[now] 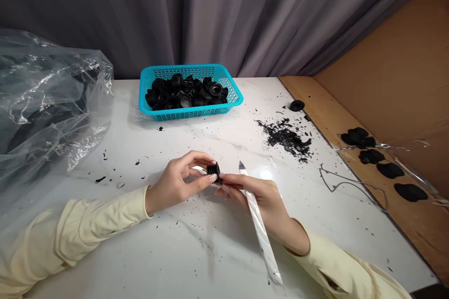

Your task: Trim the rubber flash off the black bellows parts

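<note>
A small black ribbed rubber part (213,171) with a wide rim is pinched between the thumb and fingers of my left hand (178,180). My right hand (264,201) grips a knife (262,238) with a white wrapped handle, its short pointed blade angled up and away from me. The fingertips of that same hand also meet the rim of the rubber part. Both hands are just above the white table (154,252). Some of my right fingers are hidden behind the part and the knife.
A turquoise basket (191,113) full of similar black parts stands at the back. Black shavings (287,139) lie in a heap at right, near a single black ring (296,105). Flat black pieces (389,170) line the cardboard edge. Clear plastic bag (52,103) sits at left.
</note>
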`<state>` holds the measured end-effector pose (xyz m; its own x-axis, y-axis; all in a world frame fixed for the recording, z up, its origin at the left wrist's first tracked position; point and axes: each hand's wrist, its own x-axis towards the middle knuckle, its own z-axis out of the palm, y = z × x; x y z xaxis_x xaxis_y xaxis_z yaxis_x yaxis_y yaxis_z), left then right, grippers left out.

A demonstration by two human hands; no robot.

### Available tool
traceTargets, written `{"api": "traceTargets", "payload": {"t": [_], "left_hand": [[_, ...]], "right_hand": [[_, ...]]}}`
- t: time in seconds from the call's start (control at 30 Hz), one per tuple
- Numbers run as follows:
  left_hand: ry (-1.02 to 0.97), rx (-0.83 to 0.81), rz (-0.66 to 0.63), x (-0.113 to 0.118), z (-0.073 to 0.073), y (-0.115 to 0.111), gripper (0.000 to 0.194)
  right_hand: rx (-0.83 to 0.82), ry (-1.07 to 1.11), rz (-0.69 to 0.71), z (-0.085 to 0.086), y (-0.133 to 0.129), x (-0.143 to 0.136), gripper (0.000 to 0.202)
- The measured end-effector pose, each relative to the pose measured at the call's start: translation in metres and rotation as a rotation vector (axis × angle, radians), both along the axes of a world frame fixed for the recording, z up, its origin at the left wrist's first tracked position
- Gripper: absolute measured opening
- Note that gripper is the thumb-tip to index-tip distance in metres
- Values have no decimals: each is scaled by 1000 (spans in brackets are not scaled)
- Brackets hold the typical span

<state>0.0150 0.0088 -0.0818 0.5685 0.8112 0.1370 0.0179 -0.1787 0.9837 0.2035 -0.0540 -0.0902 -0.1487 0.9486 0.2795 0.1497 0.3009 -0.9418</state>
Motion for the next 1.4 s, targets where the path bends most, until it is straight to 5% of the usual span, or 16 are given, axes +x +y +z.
{"api": "traceTargets", "payload": {"t": [0.5,1.4], "left_hand": [[73,446,-55,3,-3,-1,32],[93,436,-69,2,-3,-2,23]], "right_hand": [[-165,93,35,8,1,0,12],[-393,143,109,26,3,-3,21]]}}
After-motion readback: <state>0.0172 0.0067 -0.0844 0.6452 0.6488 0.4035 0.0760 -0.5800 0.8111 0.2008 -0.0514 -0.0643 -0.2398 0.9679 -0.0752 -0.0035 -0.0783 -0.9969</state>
